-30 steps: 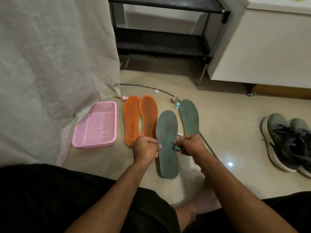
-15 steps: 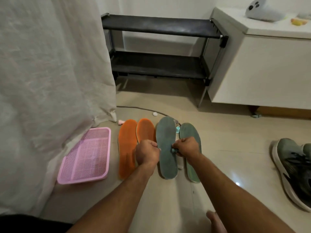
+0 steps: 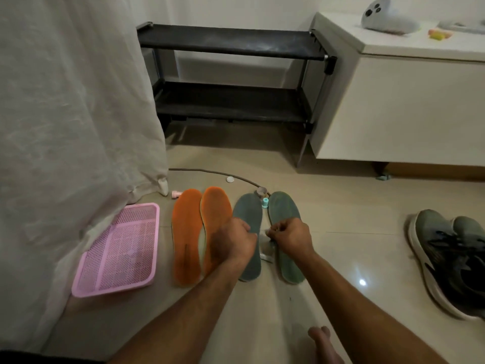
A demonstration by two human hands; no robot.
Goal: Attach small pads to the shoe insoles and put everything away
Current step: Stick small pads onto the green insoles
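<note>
1. Insoles, four, flat on the tiled floor point(image 3: 341, 206) before me: two orange insoles point(image 3: 199, 232) side by side on the left, touching along their inner edges; a grey-green insole point(image 3: 249, 214) next; a second green insole point(image 3: 284, 208) furthest right, with a narrow gap between the green pair.
2. My left hand point(image 3: 233, 243): fingers curled, lying over the middle of the grey-green insole and the neighbouring orange one. I cannot tell whether it grips the insole edge or merely rests there.
3. My right hand point(image 3: 291, 237): fingers curled, thumb and forefinger pinched together over the gap between the green insoles. Whatever they hold is too small and blurred for me to identify.
4. Pale scrap point(image 3: 266, 252), blurred, on the floor in that gap, below my right hand.
5. Small teal piece point(image 3: 265, 203) between the toes of the green insoles; a small round roll point(image 3: 261, 191) just beyond it.
6. Pink mesh tray point(image 3: 118, 248), left of the orange insoles, beside a white curtain point(image 3: 65, 127).
7. Small pink piece point(image 3: 176, 194) near the orange toes; a white disc point(image 3: 230, 179) by a cable point(image 3: 210, 171).
8. Black shoe rack point(image 3: 231, 74) against the wall; white cabinet point(image 3: 406, 106) to its right.
9. Pair of dark sneakers point(image 3: 451, 261), well apart, far right.
</note>
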